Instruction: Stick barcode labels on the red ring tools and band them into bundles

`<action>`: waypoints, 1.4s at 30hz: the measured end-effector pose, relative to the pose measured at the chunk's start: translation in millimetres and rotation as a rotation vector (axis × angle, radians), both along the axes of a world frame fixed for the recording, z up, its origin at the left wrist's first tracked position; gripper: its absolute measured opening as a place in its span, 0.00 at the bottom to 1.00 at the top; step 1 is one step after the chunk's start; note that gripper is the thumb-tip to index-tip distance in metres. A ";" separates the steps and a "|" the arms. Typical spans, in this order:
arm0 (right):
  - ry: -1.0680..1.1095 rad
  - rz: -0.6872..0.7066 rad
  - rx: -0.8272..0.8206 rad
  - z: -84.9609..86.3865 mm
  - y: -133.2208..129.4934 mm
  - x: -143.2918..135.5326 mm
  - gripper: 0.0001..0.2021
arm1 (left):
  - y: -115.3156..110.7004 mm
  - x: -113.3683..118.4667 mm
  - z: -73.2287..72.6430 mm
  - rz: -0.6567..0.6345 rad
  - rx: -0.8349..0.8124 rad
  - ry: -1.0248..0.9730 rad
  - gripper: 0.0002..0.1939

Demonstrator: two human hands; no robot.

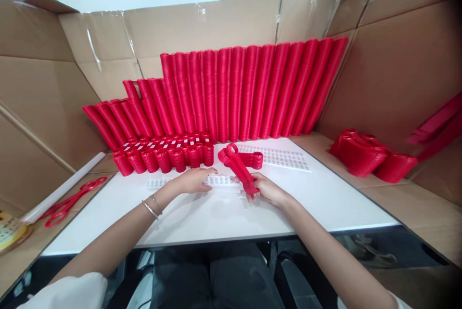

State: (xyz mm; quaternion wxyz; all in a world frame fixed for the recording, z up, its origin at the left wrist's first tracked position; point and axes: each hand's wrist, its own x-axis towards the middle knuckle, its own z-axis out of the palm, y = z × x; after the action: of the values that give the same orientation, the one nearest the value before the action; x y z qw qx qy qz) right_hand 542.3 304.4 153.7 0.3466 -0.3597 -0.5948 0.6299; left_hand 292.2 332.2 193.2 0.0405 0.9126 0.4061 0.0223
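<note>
Red plastic ring-ended pieces (240, 170), bunched in right hand's (270, 189) curled fingers, slant over white label strip (222, 180) on white worktop (202, 222), left hand's (193, 181) fingers parted there; uneven grip could splay the bunch.

White short sleeves (68, 292), 2 silvery bracelets (152, 207), dark grey trousers (216, 275).
</note>
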 end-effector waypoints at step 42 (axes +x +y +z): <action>-0.233 0.213 0.123 8.3 9.2 -24.1 0.20 | 3.4 10.5 -30.6 0.033 -0.565 -1.152 0.17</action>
State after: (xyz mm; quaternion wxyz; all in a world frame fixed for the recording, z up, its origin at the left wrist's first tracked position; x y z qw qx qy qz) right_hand 518.2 313.6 162.0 0.2278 -0.3433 -0.7033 0.5793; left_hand 302.8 335.6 162.6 0.4910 0.7021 0.3232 0.4018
